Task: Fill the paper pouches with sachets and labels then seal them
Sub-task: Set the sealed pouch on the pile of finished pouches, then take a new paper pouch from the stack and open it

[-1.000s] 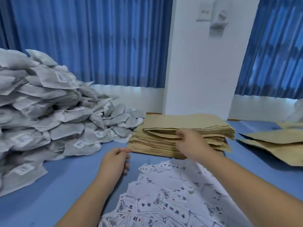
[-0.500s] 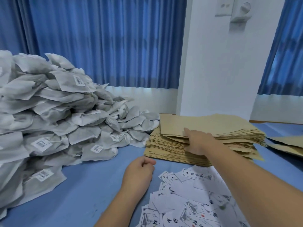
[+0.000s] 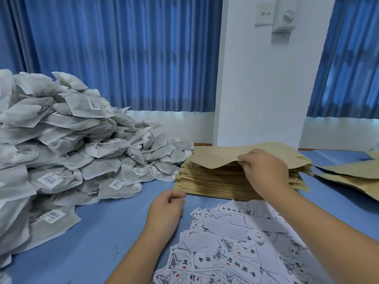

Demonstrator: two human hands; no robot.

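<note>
A thick stack of brown paper pouches [image 3: 215, 181] lies on the blue table straight ahead. My right hand [image 3: 264, 171] pinches the near edge of the top pouch [image 3: 217, 155] and holds that edge lifted off the stack. My left hand [image 3: 166, 208] hovers loosely curled over the table in front of the stack, holding nothing. A large heap of grey-white sachets [image 3: 61, 150] with barcode tags fills the left side. Printed white labels [image 3: 229, 249] lie scattered under my right forearm.
The blue table [image 3: 92, 242] shows bare between the sachet heap and the labels. More brown pouches [image 3: 348, 173] lie loose at the right. A white pillar [image 3: 262, 89] with a wall switch stands behind the stack, flanked by blue curtains.
My right hand has gone from resting on the stack's edge to pinching the top pouch and raising its near edge. My left hand has curled up slightly.
</note>
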